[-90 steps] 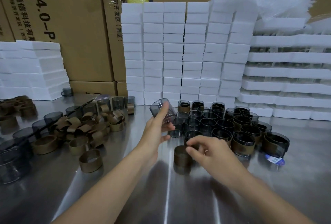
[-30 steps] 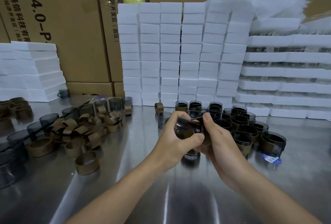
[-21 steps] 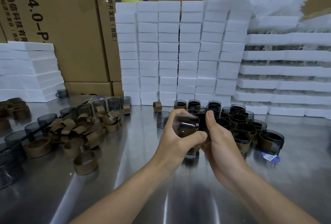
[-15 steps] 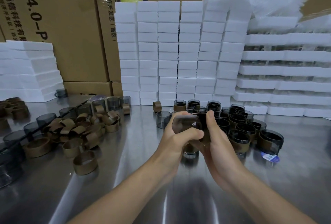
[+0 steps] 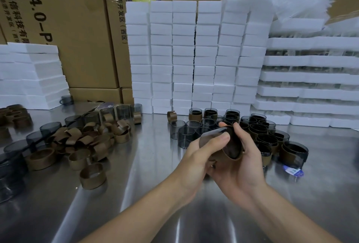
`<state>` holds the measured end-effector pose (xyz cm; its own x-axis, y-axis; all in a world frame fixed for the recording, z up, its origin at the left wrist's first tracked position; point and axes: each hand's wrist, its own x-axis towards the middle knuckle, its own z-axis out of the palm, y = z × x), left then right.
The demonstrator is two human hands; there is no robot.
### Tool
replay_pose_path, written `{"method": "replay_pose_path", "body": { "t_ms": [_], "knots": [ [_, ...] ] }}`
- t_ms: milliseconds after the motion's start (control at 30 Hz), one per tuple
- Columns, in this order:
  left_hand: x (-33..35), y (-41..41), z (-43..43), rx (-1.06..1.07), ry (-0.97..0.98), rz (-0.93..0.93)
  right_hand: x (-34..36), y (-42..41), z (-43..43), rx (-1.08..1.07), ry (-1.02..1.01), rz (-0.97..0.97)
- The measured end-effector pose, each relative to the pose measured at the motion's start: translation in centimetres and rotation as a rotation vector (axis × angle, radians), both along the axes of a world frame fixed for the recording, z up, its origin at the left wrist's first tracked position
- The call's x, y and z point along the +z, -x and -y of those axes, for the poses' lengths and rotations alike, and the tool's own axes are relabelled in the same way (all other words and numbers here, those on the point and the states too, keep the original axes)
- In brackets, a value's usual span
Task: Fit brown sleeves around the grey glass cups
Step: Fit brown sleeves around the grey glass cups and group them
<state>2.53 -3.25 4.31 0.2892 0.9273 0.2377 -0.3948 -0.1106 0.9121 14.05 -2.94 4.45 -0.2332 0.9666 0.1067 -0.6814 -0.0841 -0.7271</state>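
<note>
The left grip (image 5: 200, 157) and the right grip (image 5: 240, 169) both close around one grey glass cup (image 5: 212, 134), held tilted above the desk (image 5: 136, 194). A brown sleeve (image 5: 234, 150) wraps its nearer end, seemingly part-way on, though the fingers hide much. Loose sleeves (image 5: 85, 141) lie heaped at the left.

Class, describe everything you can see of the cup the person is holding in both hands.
The cup is smoky dark grey glass, round and short, tipped on its side with one end facing the camera. A brown sleeve wraps that end. The left hand grips the bare glass, thumb across it; the right hand cradles the sleeved end, fingers curled over. It is held above the steel table.
</note>
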Motion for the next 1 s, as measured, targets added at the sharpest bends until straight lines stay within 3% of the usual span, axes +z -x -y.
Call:
{"method": "replay_pose_path", "body": {
  "t_ms": [200, 367, 567, 667, 800, 1000],
  "knots": [
    [0.0, 0.0, 0.3, 0.038, -0.067, -0.024, 0.6, -0.1, 0.3, 0.005, 0.031, -0.122],
    [-0.7, -0.5, 0.3, 0.102, -0.173, -0.107, 0.6, 0.0, 0.4, 0.012, 0.186, -0.320],
    [-0.2, 0.1, 0.4, 0.122, -0.287, -0.248, 0.8, -0.4, -0.5, 0.007, 0.156, -0.297],
    [0.8, 0.6, 0.2, 0.132, -0.286, -0.237, 1.4, -0.4, -0.6, 0.028, 0.025, -0.089],
    [1.7, 1.6, -0.8, 0.214, -0.223, -0.178, 1.0, -0.3, -0.5, -0.363, -0.281, 0.468],
    [1.2, 2.8, -1.9, 0.328, -0.135, -0.184, -0.5, -0.2, -0.3, -0.329, -0.544, 0.697]
  ]
}}
